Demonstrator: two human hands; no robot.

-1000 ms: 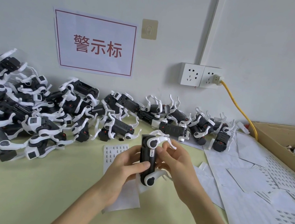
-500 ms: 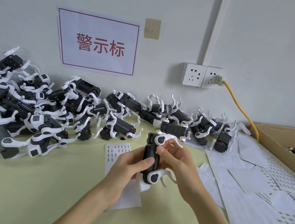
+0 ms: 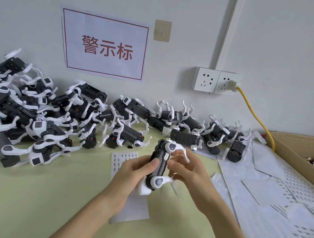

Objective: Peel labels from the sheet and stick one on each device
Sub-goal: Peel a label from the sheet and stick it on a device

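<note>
A pale green desk (image 3: 19,200) carries a heap of black-and-white devices (image 3: 54,122) along its far edge, under a wall sign (image 3: 105,46) printed with red characters "警示标". Spent white backing sheets (image 3: 261,206) spread over the desk's right side beside a cardboard box (image 3: 297,150). A label sheet (image 3: 124,160) with rows of small printed labels, too small to read, lies near the desk's middle. Above it, the left hand (image 3: 134,174) has its grip closed around a black device (image 3: 159,167), thumb across its side. The right hand (image 3: 190,174) pinches the device, fingertips at a small white label (image 3: 166,156) on its body; that label's text is illegible.
</note>
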